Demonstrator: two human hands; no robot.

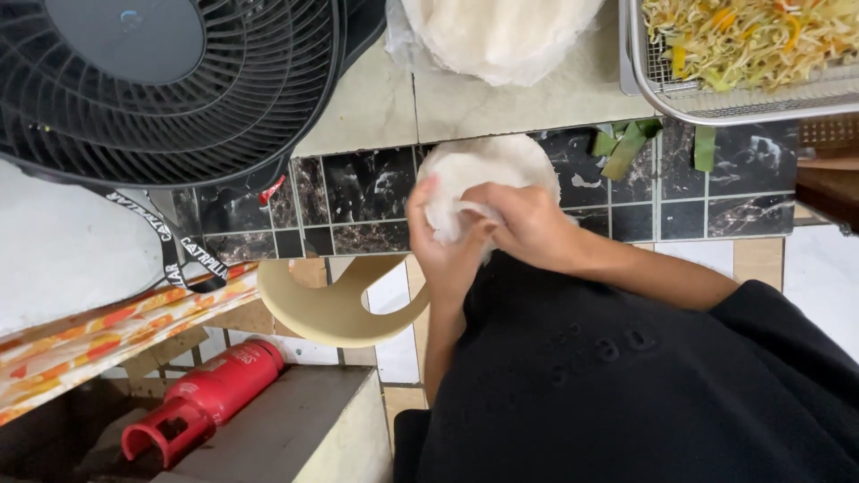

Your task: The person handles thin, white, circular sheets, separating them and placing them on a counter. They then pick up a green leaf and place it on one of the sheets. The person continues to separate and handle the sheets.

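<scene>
White round wrapper is pinched by both hands' closed fingers, left hand beside right hand.

Thin round white wrapper, partly peeled

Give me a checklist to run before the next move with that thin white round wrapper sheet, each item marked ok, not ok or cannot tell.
1. Thin white round wrapper sheet in both hands: ok; left hand under its near edge, right hand pinching it.
2. Sheet untorn: cannot tell; the fingers cover part of it.
3. Stack of white round wrappers on the beige counter: ok.
4. Metal wire basket of shredded vegetable filling at the far right: ok.
5. Black round fan apart from the sheet: ok.
</scene>
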